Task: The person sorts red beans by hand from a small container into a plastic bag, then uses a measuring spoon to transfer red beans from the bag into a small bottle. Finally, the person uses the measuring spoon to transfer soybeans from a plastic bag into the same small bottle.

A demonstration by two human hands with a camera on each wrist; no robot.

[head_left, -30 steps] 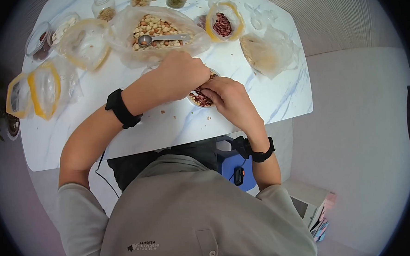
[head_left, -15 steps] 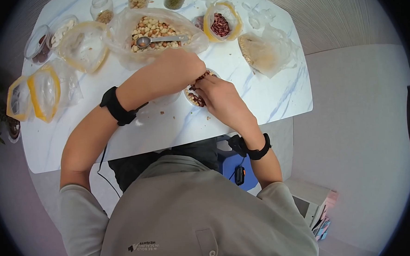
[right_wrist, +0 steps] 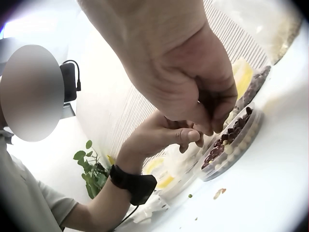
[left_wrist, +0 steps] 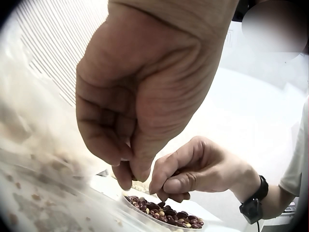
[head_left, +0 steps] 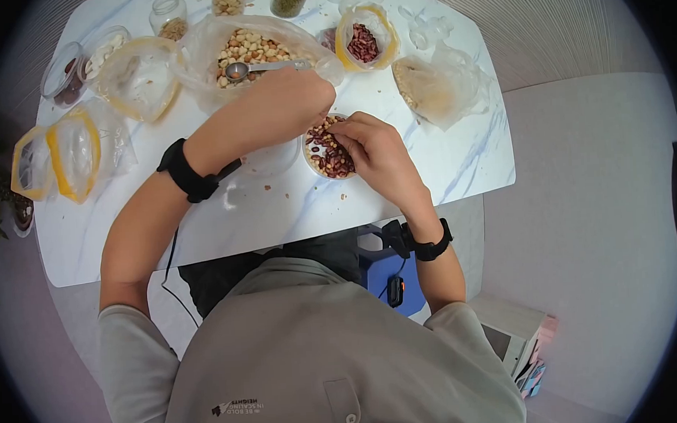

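A shallow round clear dish (right_wrist: pixel 217 174) holds dark red kidney beans (head_left: pixel 334 163) mixed with small pale beans. My right hand (head_left: pixel 375 154) is over the dish's right side, thumb and forefinger tips drawn together right at the beans. Beyond it my left hand (head_left: pixel 300 100) hangs over the dish's far edge; in the left wrist view its fingers are curled with thumb and fingertips meeting. No object shows between the fingertips of either hand. Left of the dish, a clear round plastic container (head_left: pixel 275 161) is partly covered by the left forearm.
Behind the left hand lies a big plastic bag (head_left: pixel 202 88) of nuts with a metal measuring spoon (head_left: pixel 269 65) on top. A yellow-rimmed bag (head_left: pixel 391 44) of kidney beans and another clear bag (head_left: pixel 455 90) stand to the right. Jars line the back; crumbs (head_left: pixel 284 195) dot the front.
The left hand has drawn back slightly up and left from the dish, uncovering more of the beans. The right hand dipped toward the left, then came back right, fingertips still at the beans.
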